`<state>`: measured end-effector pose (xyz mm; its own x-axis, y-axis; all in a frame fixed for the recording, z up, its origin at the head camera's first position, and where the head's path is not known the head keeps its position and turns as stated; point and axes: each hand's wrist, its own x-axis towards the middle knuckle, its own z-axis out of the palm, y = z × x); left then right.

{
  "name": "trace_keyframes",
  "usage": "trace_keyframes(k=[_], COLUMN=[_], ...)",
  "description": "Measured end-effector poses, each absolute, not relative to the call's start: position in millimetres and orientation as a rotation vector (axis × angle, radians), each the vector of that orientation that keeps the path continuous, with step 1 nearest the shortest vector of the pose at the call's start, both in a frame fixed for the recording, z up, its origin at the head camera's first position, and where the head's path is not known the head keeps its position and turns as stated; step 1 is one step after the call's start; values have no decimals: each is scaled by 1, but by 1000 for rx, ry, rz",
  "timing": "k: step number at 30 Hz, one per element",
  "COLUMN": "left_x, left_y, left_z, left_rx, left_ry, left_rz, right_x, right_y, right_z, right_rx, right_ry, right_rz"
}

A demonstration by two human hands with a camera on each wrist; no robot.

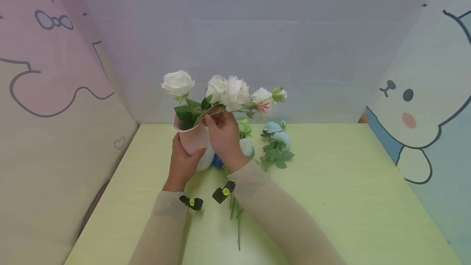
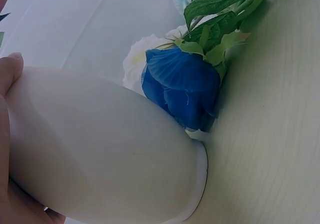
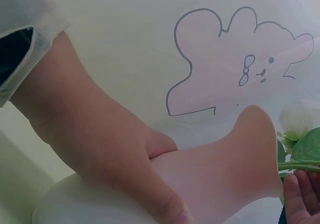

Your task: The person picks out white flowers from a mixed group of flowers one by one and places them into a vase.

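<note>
My left hand [image 1: 183,160] grips a pale pink-and-white vase [image 1: 193,139] round its neck, with the thumb across the near side. In the right wrist view the vase [image 3: 215,174] has a flared, wavy rim. A white rose [image 1: 178,83] rises from its mouth on the left, above dark green leaves [image 1: 185,113]. At the right of the rim, my right hand [image 1: 225,134] pinches thin green stems. White blooms [image 1: 235,93] and a greenish bud [image 1: 279,94] lean out over that hand to the right. The left wrist view shows the vase's base at the tabletop.
A blue flower [image 2: 182,87] lies against the vase's lower side. Behind my right wrist are a white flower [image 1: 246,147] and a light green one [image 1: 243,126]. Pale blue flowers [image 1: 281,139] lie farther right on the yellowish table [image 1: 353,199]. Cartoon-printed walls stand at both sides.
</note>
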<state>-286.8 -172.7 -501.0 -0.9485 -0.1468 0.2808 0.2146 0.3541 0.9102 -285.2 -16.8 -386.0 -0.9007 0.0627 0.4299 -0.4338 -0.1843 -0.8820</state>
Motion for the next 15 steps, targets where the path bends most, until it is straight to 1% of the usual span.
trace_keyframes(k=[8,15], left_x=[-284,-284], left_y=[-172,-172], left_z=[-501,-499], left_rx=[-49,-43], left_ry=[-2326,-2318], left_rz=[-1616,-1598], right_x=[-284,-277], right_y=[-10,-4], right_z=[-392,-394], right_rx=[436,404], right_ry=[-1809,-1614], right_rz=[2143,2276])
